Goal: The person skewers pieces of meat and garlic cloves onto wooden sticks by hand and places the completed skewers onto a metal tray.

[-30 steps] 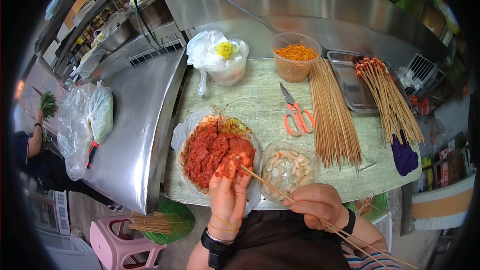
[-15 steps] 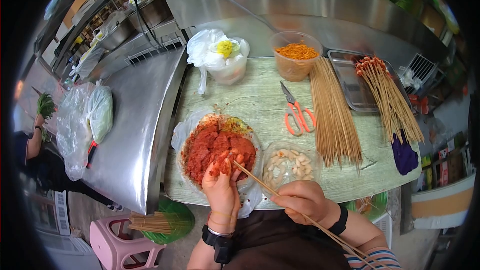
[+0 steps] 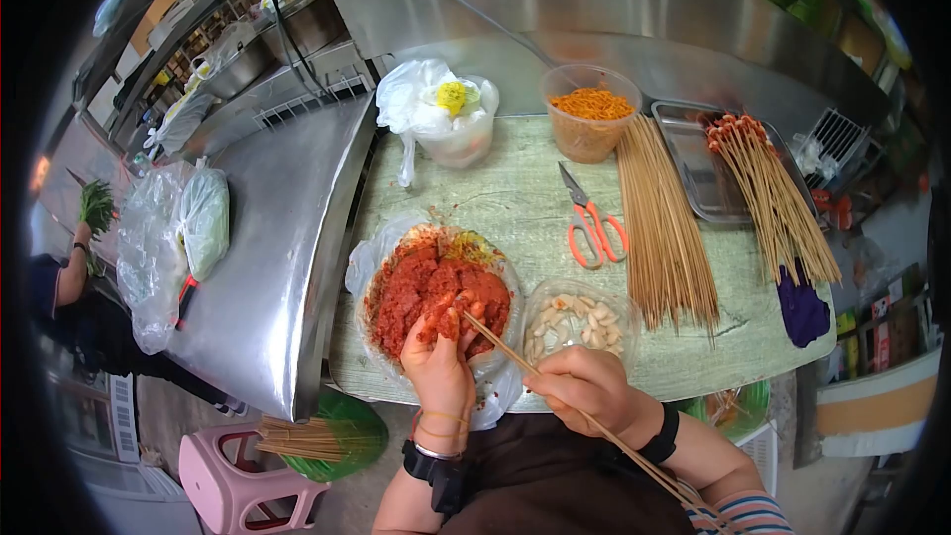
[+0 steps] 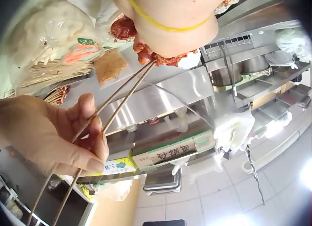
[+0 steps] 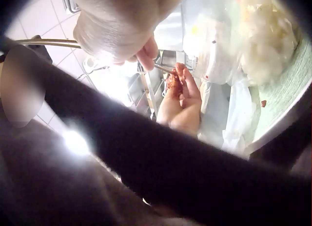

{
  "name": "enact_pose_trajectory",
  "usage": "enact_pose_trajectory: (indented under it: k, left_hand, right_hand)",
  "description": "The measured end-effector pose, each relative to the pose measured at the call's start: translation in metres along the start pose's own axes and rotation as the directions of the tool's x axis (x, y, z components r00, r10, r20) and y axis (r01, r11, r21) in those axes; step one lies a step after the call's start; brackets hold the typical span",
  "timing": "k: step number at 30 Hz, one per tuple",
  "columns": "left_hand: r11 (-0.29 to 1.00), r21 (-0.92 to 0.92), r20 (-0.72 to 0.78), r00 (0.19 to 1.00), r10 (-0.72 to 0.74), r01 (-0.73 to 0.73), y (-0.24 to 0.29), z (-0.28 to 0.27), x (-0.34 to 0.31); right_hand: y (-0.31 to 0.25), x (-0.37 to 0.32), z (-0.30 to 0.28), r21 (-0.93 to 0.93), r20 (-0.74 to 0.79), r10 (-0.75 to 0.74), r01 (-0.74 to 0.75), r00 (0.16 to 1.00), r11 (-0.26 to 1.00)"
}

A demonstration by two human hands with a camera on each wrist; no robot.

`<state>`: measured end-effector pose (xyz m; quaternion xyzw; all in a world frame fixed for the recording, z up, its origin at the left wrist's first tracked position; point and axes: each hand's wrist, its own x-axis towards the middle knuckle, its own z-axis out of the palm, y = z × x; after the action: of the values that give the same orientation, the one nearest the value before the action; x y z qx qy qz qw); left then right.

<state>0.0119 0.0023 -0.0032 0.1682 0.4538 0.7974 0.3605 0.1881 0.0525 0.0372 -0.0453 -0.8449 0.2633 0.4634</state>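
The left grip pinches meat over the bowl, likely to catch drips, while the right grip, curled round two skewers, aims them at it.

Orange-handled scissors lie just beside my bundle of bare sticks. A tub of orange shreds stands behind them, a purple glove off to my right.

Left hand, right hand (fingers curled)
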Motion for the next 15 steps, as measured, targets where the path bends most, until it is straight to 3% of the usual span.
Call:
enact_pose_trajectory:
  k: [4, 6, 15]
  left_hand:
    - [1.000, -0.012, 0.030, 1.000, 0.006, -0.006, 0.003, 0.004, -0.002]
    - [0.998, 0.053, 0.129, 0.991, -0.040, 0.033, 0.003, 0.005, -0.004]
    - [0.998, -0.065, 0.020, 1.000, 0.002, -0.001, 0.003, 0.004, 0.004]
  right_hand:
    - [-0.001, 0.002, 0.002, 0.008, -0.046, 0.054, -0.054, 0.997, 0.999]
    - [0.000, 0.004, 0.004, 0.002, -0.035, 0.076, -0.076, 0.996, 0.997]
    - [-0.004, 0.011, -0.010, 0.025, -0.072, 0.225, -0.224, 0.972, 0.974]
